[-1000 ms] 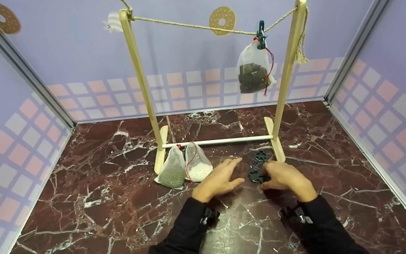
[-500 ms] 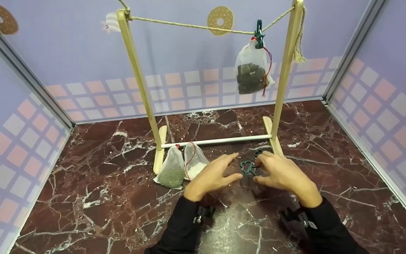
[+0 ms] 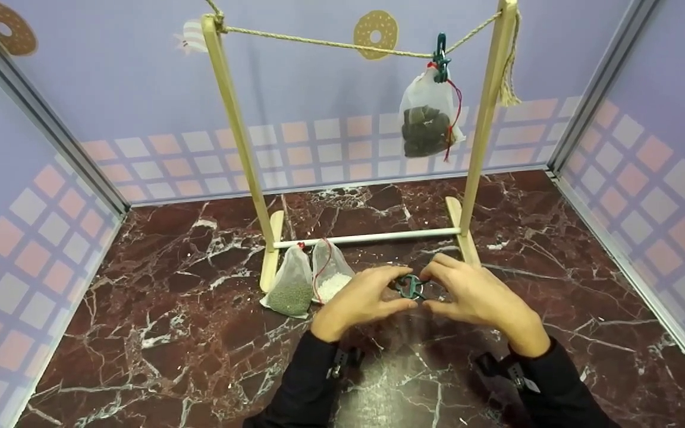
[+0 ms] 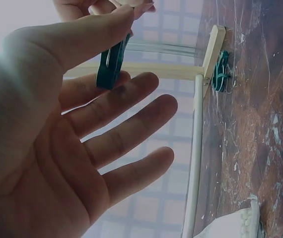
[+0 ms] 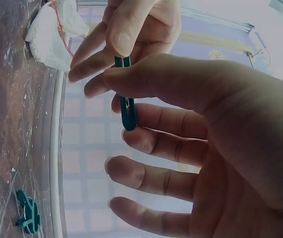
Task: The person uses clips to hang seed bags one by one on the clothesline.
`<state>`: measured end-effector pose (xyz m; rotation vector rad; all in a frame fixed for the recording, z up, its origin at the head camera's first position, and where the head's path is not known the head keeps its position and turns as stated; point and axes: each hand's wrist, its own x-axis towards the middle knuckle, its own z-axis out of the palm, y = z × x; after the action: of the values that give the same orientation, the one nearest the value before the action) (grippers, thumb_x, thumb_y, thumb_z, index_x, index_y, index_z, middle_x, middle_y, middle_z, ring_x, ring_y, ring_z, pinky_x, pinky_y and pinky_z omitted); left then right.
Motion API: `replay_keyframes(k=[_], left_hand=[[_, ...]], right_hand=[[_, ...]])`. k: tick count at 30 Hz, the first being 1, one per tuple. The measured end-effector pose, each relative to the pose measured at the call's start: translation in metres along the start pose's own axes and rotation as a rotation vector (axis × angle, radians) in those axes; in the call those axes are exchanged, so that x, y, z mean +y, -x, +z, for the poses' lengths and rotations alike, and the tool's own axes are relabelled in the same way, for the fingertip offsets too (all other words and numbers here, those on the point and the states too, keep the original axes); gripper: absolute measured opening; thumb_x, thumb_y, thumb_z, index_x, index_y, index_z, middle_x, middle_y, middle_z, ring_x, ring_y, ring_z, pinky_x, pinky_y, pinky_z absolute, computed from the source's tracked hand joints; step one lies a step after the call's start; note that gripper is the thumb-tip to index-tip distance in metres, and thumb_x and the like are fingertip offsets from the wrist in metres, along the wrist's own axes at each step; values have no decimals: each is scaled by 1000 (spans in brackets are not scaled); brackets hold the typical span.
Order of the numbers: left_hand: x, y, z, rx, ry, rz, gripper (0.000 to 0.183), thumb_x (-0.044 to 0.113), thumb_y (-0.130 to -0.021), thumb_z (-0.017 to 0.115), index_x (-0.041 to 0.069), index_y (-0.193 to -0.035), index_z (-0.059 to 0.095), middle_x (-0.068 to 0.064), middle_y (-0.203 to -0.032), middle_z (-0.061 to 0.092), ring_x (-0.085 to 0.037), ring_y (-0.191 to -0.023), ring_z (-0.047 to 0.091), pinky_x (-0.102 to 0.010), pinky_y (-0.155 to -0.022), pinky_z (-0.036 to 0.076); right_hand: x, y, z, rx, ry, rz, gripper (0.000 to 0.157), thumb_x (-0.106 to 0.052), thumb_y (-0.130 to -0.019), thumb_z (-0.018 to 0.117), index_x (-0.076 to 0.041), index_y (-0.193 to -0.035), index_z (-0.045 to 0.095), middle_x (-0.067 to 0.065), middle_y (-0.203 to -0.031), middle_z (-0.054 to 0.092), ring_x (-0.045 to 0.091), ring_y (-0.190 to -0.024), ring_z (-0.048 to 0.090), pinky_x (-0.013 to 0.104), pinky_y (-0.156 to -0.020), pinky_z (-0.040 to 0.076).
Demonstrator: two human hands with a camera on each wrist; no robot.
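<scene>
Between my two hands is a dark green spring clip (image 3: 411,287). My right hand (image 3: 476,294) pinches it between thumb and forefinger, the other fingers spread loosely. From the opposite side, the thumb and forefinger of my left hand (image 3: 363,300) close on the same clip (image 5: 127,111). The left hand's remaining fingers (image 4: 131,136) extend apart. Another green clip (image 4: 221,72) lies on the tabletop by the rack's foot; in the head view the right hand hides it.
A wooden rack (image 3: 241,131) carries a rope (image 3: 319,41), from which a mesh bag of dark lumps (image 3: 426,131) hangs by a green clip (image 3: 441,59). Below stand a mesh bag of green beans (image 3: 291,291) and one of white grains (image 3: 333,284), near a white crossbar (image 3: 378,238).
My right hand has lifted one clip off the table and brought it left to my left hand. The left fingers have come in around the clip. The bags have not moved.
</scene>
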<state>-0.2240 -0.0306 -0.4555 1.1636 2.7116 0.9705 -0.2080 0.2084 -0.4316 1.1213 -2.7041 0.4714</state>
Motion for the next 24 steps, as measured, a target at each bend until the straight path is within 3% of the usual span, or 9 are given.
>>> replay_keyframes(k=[4, 9, 15, 20, 24], left_hand=[[-1, 0, -1, 27, 5, 18, 56, 33, -91, 78, 5, -137, 60, -8, -131, 66, -16, -107, 66, -27, -102, 48], [-2, 0, -3, 37, 3, 29, 56, 34, -91, 78, 6, -135, 61, -8, -130, 67, -17, -106, 67, -27, -101, 48], [-4, 2, -4, 49, 20, 30, 54, 36, -91, 77, 6, -132, 62, -7, -123, 69, -19, -91, 70, -26, -93, 52], [-5, 4, -8, 58, 24, 20, 55, 40, -92, 75, 5, -133, 62, -7, -125, 68, -17, -96, 68, -28, -96, 51], [-5, 6, -13, 73, 40, -6, 58, 44, -93, 73, 5, -134, 61, -8, -128, 67, -16, -104, 66, -30, -98, 51]], right_hand=[[1, 0, 0, 9, -9, -30, 33, -23, -80, 84, -10, -107, 68, 3, -102, 62, 8, -73, 53, 29, -64, 52], [1, -1, 0, 28, -8, -40, 34, -22, -80, 86, -10, -107, 68, 2, -102, 62, 9, -73, 54, 29, -64, 52], [1, -2, 1, 27, -3, -45, 35, -23, -82, 84, -8, -110, 69, 1, -104, 62, 10, -78, 56, 32, -69, 54], [1, -2, 0, 49, -32, -60, 36, -26, -87, 81, -7, -114, 68, 1, -109, 62, 12, -85, 61, 33, -75, 56], [3, -3, -2, 89, -49, -60, 43, -33, -91, 78, -8, -123, 66, 2, -116, 63, 17, -98, 64, 36, -87, 56]])
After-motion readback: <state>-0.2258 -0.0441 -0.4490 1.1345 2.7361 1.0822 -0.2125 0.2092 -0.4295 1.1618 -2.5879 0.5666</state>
